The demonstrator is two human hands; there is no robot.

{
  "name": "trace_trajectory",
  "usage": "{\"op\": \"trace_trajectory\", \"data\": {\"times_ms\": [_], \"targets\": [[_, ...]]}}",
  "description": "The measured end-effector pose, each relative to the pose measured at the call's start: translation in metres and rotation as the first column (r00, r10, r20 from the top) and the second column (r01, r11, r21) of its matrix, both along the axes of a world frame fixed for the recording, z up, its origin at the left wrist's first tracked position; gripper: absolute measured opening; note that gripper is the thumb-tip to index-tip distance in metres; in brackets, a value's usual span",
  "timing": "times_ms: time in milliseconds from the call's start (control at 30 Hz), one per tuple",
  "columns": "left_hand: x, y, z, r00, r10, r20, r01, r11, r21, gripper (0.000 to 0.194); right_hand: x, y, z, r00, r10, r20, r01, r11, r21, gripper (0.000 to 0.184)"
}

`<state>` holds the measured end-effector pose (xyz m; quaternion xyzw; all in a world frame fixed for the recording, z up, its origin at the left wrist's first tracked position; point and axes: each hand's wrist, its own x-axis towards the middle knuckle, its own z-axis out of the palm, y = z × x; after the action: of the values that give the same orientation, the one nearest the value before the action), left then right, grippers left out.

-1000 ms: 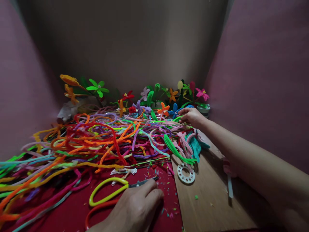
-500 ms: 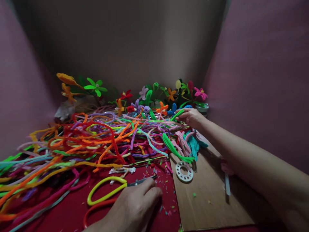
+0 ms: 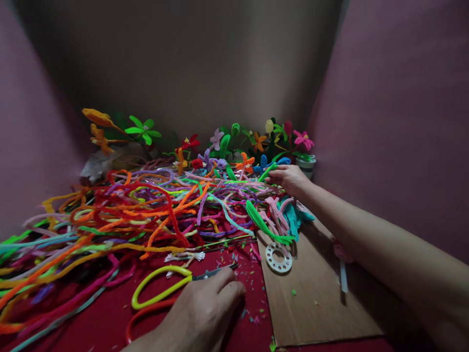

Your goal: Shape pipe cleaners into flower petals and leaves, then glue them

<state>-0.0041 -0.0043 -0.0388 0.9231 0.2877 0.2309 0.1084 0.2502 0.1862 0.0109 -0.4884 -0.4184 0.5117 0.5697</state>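
Note:
My right hand point(image 3: 291, 180) reaches to the back right, over the edge of the pile, its fingertips closed on a green pipe-cleaner leaf point(image 3: 268, 171). In the foreground, my left hand point(image 3: 208, 304) rests on the red cloth with its fingers curled down; whatever they hold, if anything, is hidden beneath. Partly under that hand lie scissors point(image 3: 161, 287) with one yellow and one red handle loop, the blade tip showing beyond the knuckles. A second green leaf-like bundle point(image 3: 264, 226) of pipe cleaners lies between the hands, at the edge of a wooden board point(image 3: 311, 308).
Tangled pipe cleaners point(image 3: 139, 210) cover the left and middle. Finished pipe-cleaner flowers point(image 3: 144, 129) stand along the back wall. On the board are a white ring with holes point(image 3: 270, 261), pink and teal bundles point(image 3: 293, 220) and a glue stick-like white rod point(image 3: 343, 276).
The whole view has shifted slightly. Both hands keep nearly the same places, the right one still pinching the green leaf.

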Motion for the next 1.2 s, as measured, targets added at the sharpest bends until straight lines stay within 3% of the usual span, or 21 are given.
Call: {"op": "trace_trajectory", "data": {"times_ms": [233, 333, 433, 533, 600, 700, 767, 867, 933, 1000, 1100, 1200], "targets": [[-0.002, 0.001, -0.006, 1.000, 0.004, -0.004, -0.004, 0.999, -0.047, 0.023, -0.003, 0.001, -0.002, 1.000, -0.016, 0.015, 0.016, 1.000, -0.001, 0.017], [-0.002, 0.001, -0.002, 0.999, 0.034, 0.035, -0.027, 0.983, -0.181, 0.023, -0.005, 0.001, -0.003, 1.000, 0.009, 0.021, -0.009, 1.000, 0.009, 0.016], [0.003, -0.001, 0.018, 0.979, 0.169, 0.117, -0.107, 0.904, -0.415, 0.017, -0.008, -0.004, -0.002, 0.999, 0.044, 0.028, -0.045, 0.998, 0.031, 0.014], [0.014, 0.005, 0.050, 0.944, 0.290, 0.155, -0.170, 0.833, -0.527, 0.015, -0.011, -0.010, 0.001, 0.995, 0.082, 0.051, -0.086, 0.991, 0.098, 0.015], [0.023, 0.022, 0.071, 0.923, 0.326, 0.202, -0.186, 0.841, -0.508, 0.016, -0.012, -0.014, 0.002, 0.990, 0.107, 0.091, -0.121, 0.981, 0.154, 0.015], [0.038, 0.069, 0.089, 0.857, 0.451, 0.250, -0.321, 0.847, -0.425, 0.019, -0.012, -0.019, 0.004, 0.983, 0.123, 0.135, -0.149, 0.967, 0.207, 0.015], [0.051, 0.107, 0.091, 0.816, 0.494, 0.299, -0.381, 0.850, -0.364, 0.021, -0.013, -0.022, 0.006, 0.982, 0.133, 0.135, -0.161, 0.961, 0.226, 0.019], [0.074, 0.153, 0.086, 0.800, 0.433, 0.416, -0.345, 0.898, -0.273, 0.025, -0.015, -0.027, 0.010, 0.979, 0.149, 0.137, -0.178, 0.956, 0.232, 0.026], [0.089, 0.170, 0.082, 0.794, 0.405, 0.453, -0.328, 0.913, -0.242, 0.026, -0.016, -0.029, 0.013, 0.976, 0.153, 0.154, -0.188, 0.952, 0.242, 0.028], [0.100, 0.176, 0.081, 0.794, 0.395, 0.463, -0.330, 0.919, -0.217, 0.014, -0.017, -0.030, 0.014, 0.971, 0.166, 0.171, -0.207, 0.943, 0.261, 0.027], [0.108, 0.176, 0.081, 0.729, 0.422, 0.539, -0.255, 0.898, -0.358, 0.006, -0.015, -0.030, 0.014, 0.971, 0.191, 0.142, -0.223, 0.937, 0.267, 0.024], [0.106, 0.175, 0.080, 0.575, 0.553, 0.603, -0.063, 0.765, -0.641, 0.005, -0.014, -0.027, 0.013, 0.982, 0.176, 0.066, -0.186, 0.957, 0.224, 0.023]]}}
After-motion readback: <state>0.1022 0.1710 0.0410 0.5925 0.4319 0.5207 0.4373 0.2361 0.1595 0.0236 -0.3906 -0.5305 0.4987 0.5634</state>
